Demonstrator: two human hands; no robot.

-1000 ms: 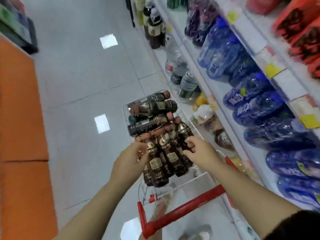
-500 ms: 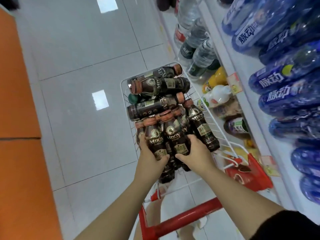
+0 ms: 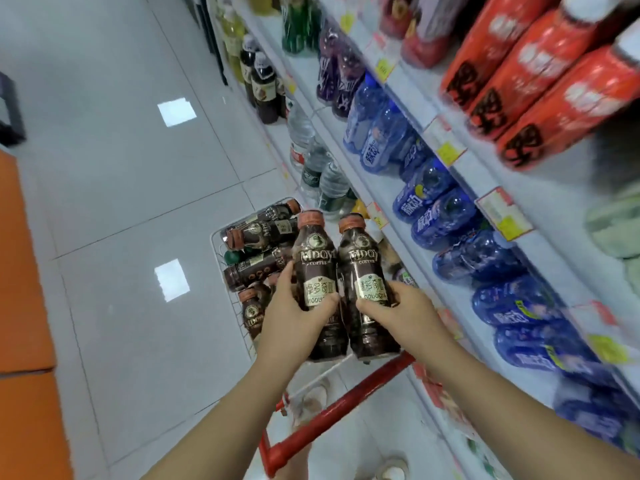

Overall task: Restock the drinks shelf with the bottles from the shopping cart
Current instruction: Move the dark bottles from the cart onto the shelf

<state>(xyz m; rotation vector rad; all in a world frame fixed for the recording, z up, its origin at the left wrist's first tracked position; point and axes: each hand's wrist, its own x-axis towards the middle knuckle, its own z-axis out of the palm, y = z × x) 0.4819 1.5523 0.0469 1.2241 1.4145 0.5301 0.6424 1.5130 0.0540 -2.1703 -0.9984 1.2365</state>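
Two dark coffee bottles with brown caps are lifted above the white wire cart [image 3: 217,249]. My left hand [image 3: 294,313] grips the left bottle [image 3: 315,265] round its lower half. My right hand [image 3: 398,313] grips the right bottle [image 3: 363,271] the same way. Both bottles stand upright, side by side and touching. Several more coffee bottles [image 3: 259,233] lie in the cart beneath them. The drinks shelf [image 3: 398,216] runs along the right.
The cart's red handle [image 3: 332,410] is below my arms. Blue bottles [image 3: 440,216], orange-red bottles [image 3: 540,98] and water bottles [image 3: 322,171] fill the shelves on the right. Grey tiled floor [image 3: 121,202] stretches left, with an orange surface [image 3: 20,271] at the far left edge.
Both hands closed on a bottle each in the cart and raised the two bottles out of the pile. The view tilted up toward the shelf.
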